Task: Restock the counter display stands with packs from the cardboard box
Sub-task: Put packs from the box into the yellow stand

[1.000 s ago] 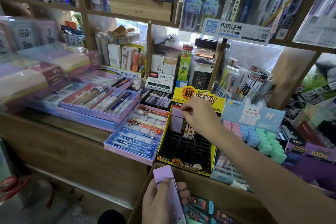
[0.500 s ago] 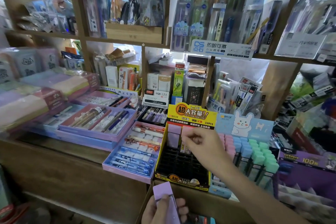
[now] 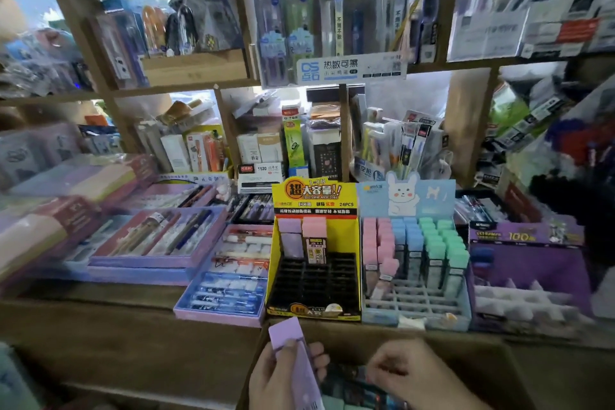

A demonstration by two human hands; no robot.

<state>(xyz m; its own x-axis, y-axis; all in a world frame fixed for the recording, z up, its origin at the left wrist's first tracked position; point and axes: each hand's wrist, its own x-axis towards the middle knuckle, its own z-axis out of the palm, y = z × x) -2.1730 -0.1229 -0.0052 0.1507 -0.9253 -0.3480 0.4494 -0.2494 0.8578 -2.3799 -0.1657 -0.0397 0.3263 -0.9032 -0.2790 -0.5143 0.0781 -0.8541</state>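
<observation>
Head camera looks forward and down, close over the counter (image 3: 100, 319) toward shelves (image 3: 186, 90).

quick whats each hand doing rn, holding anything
Left hand: grips a purple pack.
Right hand: fingers curled, low over the cardboard box; whether it holds anything cannot be told.

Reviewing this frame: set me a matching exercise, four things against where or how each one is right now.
Things:
1. purple pack
2. yellow stand
3. blue stand
4. right hand

States:
A. holds rows of pink, blue and green packs
B. mostly empty black slots, a few packs at the back
C. gripped by the left hand, lower than both stands
D. low at the bottom of the view, nothing clearly held

Pairs: 1-C, 2-B, 3-A, 4-D.
</observation>
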